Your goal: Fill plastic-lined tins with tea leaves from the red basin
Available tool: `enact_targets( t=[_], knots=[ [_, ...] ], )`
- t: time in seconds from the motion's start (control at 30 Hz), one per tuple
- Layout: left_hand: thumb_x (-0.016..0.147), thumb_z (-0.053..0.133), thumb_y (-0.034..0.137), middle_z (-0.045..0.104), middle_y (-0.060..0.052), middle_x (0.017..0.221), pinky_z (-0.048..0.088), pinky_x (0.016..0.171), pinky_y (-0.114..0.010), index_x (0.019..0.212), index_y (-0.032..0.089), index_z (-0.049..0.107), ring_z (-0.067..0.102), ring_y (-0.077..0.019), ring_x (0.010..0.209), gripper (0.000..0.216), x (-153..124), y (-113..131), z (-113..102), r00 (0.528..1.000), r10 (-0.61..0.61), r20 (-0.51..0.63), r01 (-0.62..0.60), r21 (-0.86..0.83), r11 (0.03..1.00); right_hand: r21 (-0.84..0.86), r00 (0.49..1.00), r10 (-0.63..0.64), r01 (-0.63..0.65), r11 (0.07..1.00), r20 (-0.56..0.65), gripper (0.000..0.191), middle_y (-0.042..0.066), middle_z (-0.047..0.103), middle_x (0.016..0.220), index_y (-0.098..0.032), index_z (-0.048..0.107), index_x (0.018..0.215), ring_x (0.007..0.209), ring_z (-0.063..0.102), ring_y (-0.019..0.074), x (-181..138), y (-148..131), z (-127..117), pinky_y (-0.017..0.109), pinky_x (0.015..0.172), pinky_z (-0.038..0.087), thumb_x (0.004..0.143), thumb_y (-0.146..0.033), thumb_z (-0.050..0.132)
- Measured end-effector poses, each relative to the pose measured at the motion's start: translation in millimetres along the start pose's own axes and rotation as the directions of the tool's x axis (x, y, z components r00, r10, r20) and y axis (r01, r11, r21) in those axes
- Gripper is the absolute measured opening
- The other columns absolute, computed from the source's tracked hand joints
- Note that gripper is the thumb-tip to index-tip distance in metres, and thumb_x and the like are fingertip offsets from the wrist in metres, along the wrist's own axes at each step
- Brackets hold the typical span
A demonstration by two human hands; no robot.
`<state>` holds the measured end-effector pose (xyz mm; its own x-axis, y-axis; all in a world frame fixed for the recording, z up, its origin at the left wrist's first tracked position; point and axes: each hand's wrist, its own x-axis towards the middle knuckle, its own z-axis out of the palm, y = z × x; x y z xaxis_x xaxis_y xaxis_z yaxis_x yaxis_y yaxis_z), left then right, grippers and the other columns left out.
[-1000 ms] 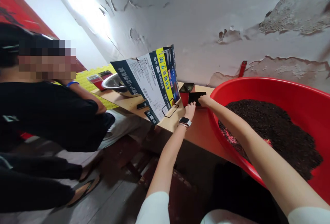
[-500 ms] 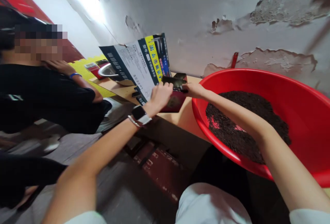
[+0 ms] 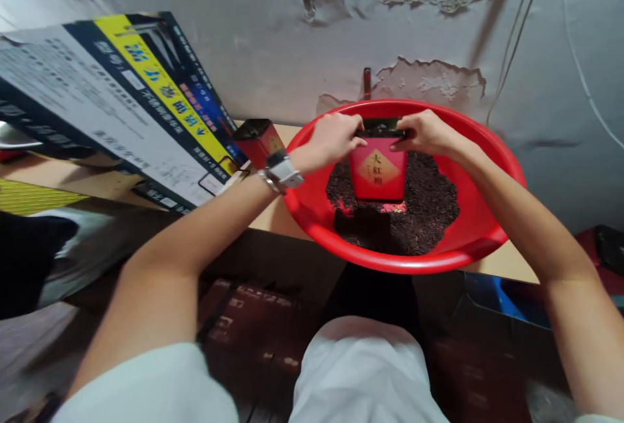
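Observation:
A small red tin [image 3: 378, 175] with a yellow diamond label is held upright over a big red basin [image 3: 414, 255] of dark loose tea leaves [image 3: 429, 208]. My left hand [image 3: 331, 140] grips the tin's top left edge, fingers closed. At the top right edge my right hand [image 3: 423, 132] pinches the rim. The tin's dark open mouth shows between my fingers. A watch sits on my left wrist.
A second red tin [image 3: 258, 139] stands on the wooden table [image 3: 273, 215] left of the basin. A large printed cardboard sheet [image 3: 112, 98] leans at the left. A peeling wall [image 3: 292, 33] rises behind. Dark red boxes [image 3: 253, 325] lie on the floor below.
Both hands lifted the red tin from the table at the left and carried it right, over the basin. My view swung right, so the seated person at the left left the frame.

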<state>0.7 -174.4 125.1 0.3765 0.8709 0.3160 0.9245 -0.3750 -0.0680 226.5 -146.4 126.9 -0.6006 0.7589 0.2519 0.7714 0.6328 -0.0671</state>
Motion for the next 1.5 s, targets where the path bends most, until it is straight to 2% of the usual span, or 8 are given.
enact_targets(
  t=[0.1, 0.17, 0.27, 0.37, 0.5, 0.67, 1.17, 1.5],
  knots=[
    [0.09, 0.067, 0.037, 0.071, -0.009, 0.105, 0.049, 0.087, -0.032, 0.112, 0.014, 0.067, 0.067, -0.0254, 0.103, 0.032, 31.7, 29.2, 53.8, 0.987, 0.039, 0.153, -0.028, -0.077, 0.997, 0.028, 0.968, 0.136, -0.145, 0.989, 0.211, 0.028, -0.001, 0.058, 0.07, -0.014, 0.07, 0.088, 0.07, 0.053, 0.0131, -14.7, 41.2, 28.5, 0.025, 0.066, 0.036, 0.083, -0.042, 0.071],
    [0.092, 0.064, 0.039, 0.071, -0.013, 0.11, 0.05, 0.085, -0.032, 0.114, 0.014, 0.066, 0.066, -0.0276, 0.105, 0.034, 46.8, 43.3, 83.0, 0.973, 0.074, 0.219, -0.055, -0.092, 0.994, 0.013, 0.932, 0.216, -0.23, 0.973, 0.292, 0.023, -0.002, 0.055, 0.065, -0.014, 0.069, 0.08, 0.065, 0.049, 0.0118, -18.2, 60.8, 48.2, 0.025, 0.062, 0.034, 0.081, -0.037, 0.074],
    [0.095, 0.057, 0.034, 0.07, -0.018, 0.114, 0.049, 0.085, -0.033, 0.119, 0.009, 0.063, 0.066, -0.0292, 0.108, 0.034, 62.0, 53.2, 108.9, 0.968, 0.118, 0.22, -0.101, -0.088, 0.991, -0.009, 0.925, 0.285, -0.292, 0.956, 0.251, 0.023, -0.002, 0.058, 0.068, -0.014, 0.067, 0.079, 0.065, 0.049, 0.0117, -18.4, 79.3, 71.0, 0.023, 0.062, 0.033, 0.082, -0.036, 0.072],
    [0.097, 0.054, 0.031, 0.07, -0.018, 0.115, 0.048, 0.084, -0.032, 0.119, 0.009, 0.062, 0.066, -0.0289, 0.107, 0.032, 66.7, 53.8, 118.5, 0.979, 0.117, 0.164, -0.102, -0.098, 0.99, -0.038, 0.95, 0.275, -0.273, 0.961, 0.149, 0.022, 0.002, 0.064, 0.078, -0.013, 0.068, 0.082, 0.07, 0.052, 0.0124, -18.7, 87.7, 83.1, 0.023, 0.064, 0.033, 0.085, -0.035, 0.07],
    [0.096, 0.054, 0.029, 0.072, -0.017, 0.111, 0.049, 0.08, -0.033, 0.116, 0.011, 0.063, 0.067, -0.0299, 0.105, 0.029, 58.1, 53.2, 122.0, 0.985, 0.119, 0.128, -0.106, -0.097, 0.99, -0.086, 0.975, 0.188, -0.178, 0.98, 0.12, 0.019, 0.008, 0.069, 0.092, -0.013, 0.07, 0.091, 0.082, 0.06, 0.016, -25.5, 87.3, 89.4, 0.023, 0.069, 0.034, 0.087, -0.031, 0.068],
    [0.093, 0.058, 0.033, 0.073, -0.018, 0.106, 0.05, 0.079, -0.037, 0.113, 0.011, 0.068, 0.068, -0.0331, 0.101, 0.031, 50.2, 51.6, 117.3, 0.957, 0.202, 0.209, -0.199, -0.035, 0.979, -0.11, 0.981, 0.134, -0.118, 0.987, 0.143, 0.021, 0.01, 0.071, 0.102, -0.014, 0.072, 0.098, 0.095, 0.063, 0.0199, -37.0, 77.6, 92.2, 0.025, 0.071, 0.035, 0.089, -0.032, 0.066],
    [0.085, 0.065, 0.036, 0.072, -0.019, 0.102, 0.048, 0.078, -0.036, 0.11, 0.012, 0.074, 0.066, -0.0344, 0.1, 0.036, 57.4, 39.7, 103.8, 0.919, 0.24, 0.313, -0.269, 0.052, 0.962, -0.186, 0.993, 0.095, -0.08, 0.979, 0.07, 0.033, 0.012, 0.069, 0.102, -0.012, 0.068, 0.106, 0.095, 0.057, 0.0219, -43.6, 56.1, 117.3, 0.029, 0.076, 0.039, 0.095, -0.041, 0.059],
    [0.076, 0.076, 0.032, 0.074, -0.014, 0.094, 0.043, 0.071, -0.032, 0.095, 0.02, 0.079, 0.068, -0.0318, 0.093, 0.023, 62.4, 29.9, 85.9, 0.862, 0.25, 0.441, -0.306, 0.059, 0.95, -0.171, 0.972, 0.125, -0.091, 0.981, 0.199, 0.031, 0.014, 0.072, 0.1, -0.013, 0.072, 0.103, 0.093, 0.063, 0.0239, -26.0, 34.1, 118.6, 0.03, 0.079, 0.041, 0.094, -0.039, 0.059]
  ],
)
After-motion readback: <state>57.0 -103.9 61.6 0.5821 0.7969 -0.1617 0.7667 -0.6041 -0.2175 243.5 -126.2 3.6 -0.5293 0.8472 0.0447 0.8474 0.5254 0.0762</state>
